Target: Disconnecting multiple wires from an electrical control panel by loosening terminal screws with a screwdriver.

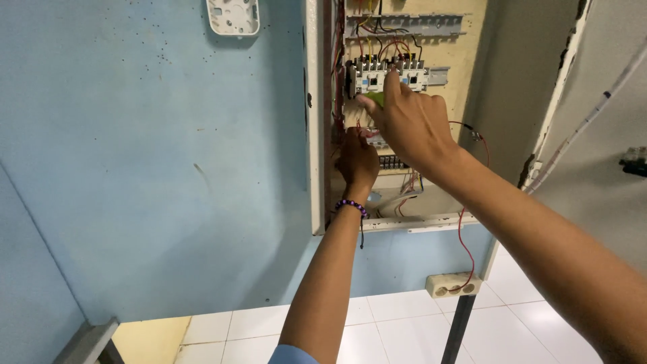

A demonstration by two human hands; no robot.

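Both my arms reach up into an open wall-mounted electrical cabinet [314,135] with a cream back panel. My right hand [408,125] is closed around a green-handled tool [375,98], whose tip sits at the lower edge of a row of white circuit breakers [389,75] on a rail. My left hand [357,162], with a purple bead bracelet at the wrist, is lower down, its fingers curled among red wires by a black terminal strip [394,162]. What those fingers grip is hidden.
A loose red wire [461,236] hangs from the cabinet to a cream socket block [453,284] on the wall below. The cabinet door [593,121] stands open at the right. A white wall fitting [232,17] sits on the blue wall. White floor tiles lie below.
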